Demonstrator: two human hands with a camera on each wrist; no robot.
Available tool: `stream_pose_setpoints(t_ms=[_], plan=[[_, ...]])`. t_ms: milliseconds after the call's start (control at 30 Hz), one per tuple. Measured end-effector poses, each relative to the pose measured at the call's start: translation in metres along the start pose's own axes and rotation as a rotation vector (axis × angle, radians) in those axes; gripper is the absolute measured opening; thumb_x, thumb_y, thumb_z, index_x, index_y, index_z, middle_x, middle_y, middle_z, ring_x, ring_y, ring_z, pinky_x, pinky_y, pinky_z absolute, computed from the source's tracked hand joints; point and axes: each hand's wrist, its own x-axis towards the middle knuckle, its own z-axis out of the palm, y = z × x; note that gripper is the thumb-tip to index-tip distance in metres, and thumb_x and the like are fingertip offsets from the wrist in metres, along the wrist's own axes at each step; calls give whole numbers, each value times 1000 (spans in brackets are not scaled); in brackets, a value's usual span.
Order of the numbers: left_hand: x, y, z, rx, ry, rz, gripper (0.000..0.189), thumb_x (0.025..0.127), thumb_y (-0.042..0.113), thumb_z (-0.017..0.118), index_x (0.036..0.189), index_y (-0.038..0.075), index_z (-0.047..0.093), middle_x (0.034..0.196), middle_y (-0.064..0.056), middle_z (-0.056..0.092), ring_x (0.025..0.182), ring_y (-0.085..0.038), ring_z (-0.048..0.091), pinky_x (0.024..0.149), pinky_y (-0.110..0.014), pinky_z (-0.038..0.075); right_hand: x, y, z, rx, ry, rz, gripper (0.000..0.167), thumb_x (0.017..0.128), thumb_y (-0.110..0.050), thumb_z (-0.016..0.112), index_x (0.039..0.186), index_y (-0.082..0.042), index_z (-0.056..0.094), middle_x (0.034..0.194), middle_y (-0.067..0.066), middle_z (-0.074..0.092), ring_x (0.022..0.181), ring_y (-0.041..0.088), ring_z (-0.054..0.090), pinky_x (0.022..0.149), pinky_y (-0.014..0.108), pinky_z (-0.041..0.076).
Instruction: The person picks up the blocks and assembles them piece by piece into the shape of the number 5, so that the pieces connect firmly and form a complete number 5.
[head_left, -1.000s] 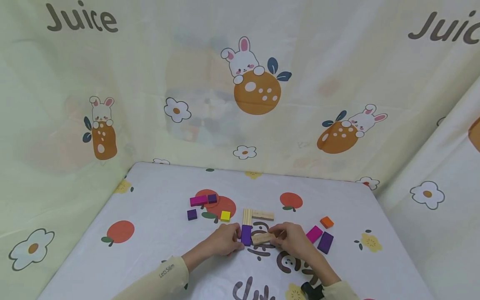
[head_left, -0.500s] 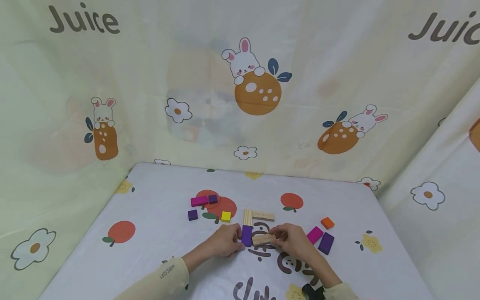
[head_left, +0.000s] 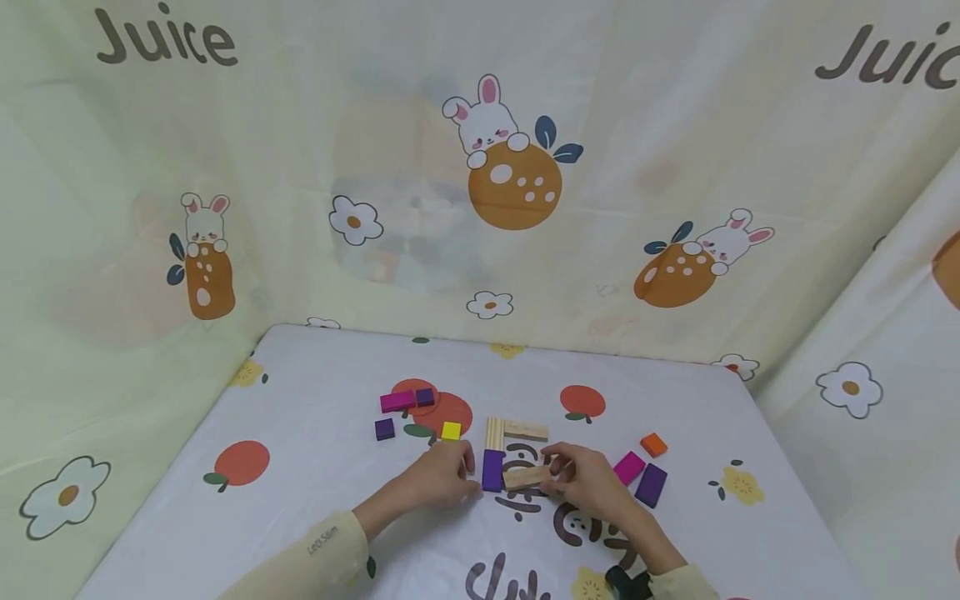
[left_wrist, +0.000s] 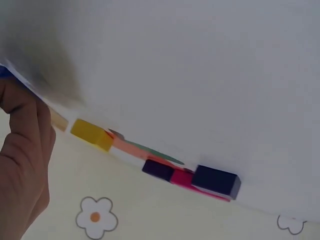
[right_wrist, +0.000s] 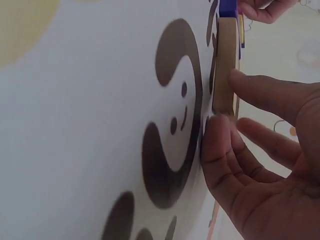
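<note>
1. Nearest edge: the left sleeve (head_left: 330, 546) and right sleeve (head_left: 682, 583), both cream; a black object (head_left: 628, 583) sits at the right cuff, identity unclear.
2. Right hand (head_left: 592, 479): thumb and fingers curl about the right end of the near wooden block (head_left: 525, 478), fingertips touching it; grip narrow, firmness cannot be told.
3. Left hand (head_left: 438, 477): fingers bent, thumb and forefinger a little apart, nothing between them; tips just beside the left face of the violet block (head_left: 492, 472).
4. Near wooden block lies on the white printed cloth (head_left: 420, 550); its left end meets the violet block; the violet block adjoins the striped wooden piece (head_left: 495, 433) behind it; the far wooden block (head_left: 527, 430) runs rightward from that piece; the outline has three sides, open to the right.
5. Right of the right hand: dark purple block (head_left: 651, 486), pink block (head_left: 628, 468) close by, orange block (head_left: 654, 445) slightly farther.
6. Beyond the left hand: yellow block (head_left: 451, 431); small purple cube (head_left: 385, 429); behind these, a magenta bar (head_left: 397, 402) with a navy cube (head_left: 425, 397) at its right end.
7. Background: pale curtain (head_left: 420, 150) printed with rabbits, fruit, flowers and "Juice".
</note>
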Motion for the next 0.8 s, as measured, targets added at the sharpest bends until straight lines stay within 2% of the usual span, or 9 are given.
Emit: stream_pose_setpoints(t_ms=[200,367,500,633,800], plan=[[6,0,-5,-26,111,108,9,99,19,74,101,12,67,81,2,62,71,-11,55,61,-20,46,-4,7,-16,20,66,16,40,84,-13,89,121,-10,74,95,-1,70,80,12,58,64,21,49],[11,4,-1,11,187,183,8,101,14,71,107,10,71,93,1,68,83,-10,58,72,-20,52,-4,21,-33,14,144,35,32,90,-16,85,119,-9,75,97,2,72,79,14,58,61,22,48],[12,4,5,84,227,189,15,100,16,73,114,11,71,106,-2,71,96,-14,63,89,-30,58,-4,32,-49,-11,184,36,32,92,-17,83,120,-6,74,101,7,73,79,16,59,60,23,48],[9,3,8,163,253,200,21,99,19,75,119,14,72,118,-6,71,110,-21,64,100,-42,58,-4,47,-62,-73,231,25,31,94,-15,79,121,-1,73,105,14,72,79,19,57,59,22,47],[6,3,10,256,247,266,30,100,20,73,129,13,71,135,-8,71,128,-28,64,112,-48,54,-3,71,-75,-137,288,50,31,96,-17,76,121,2,73,109,22,72,89,28,61,71,29,51]])
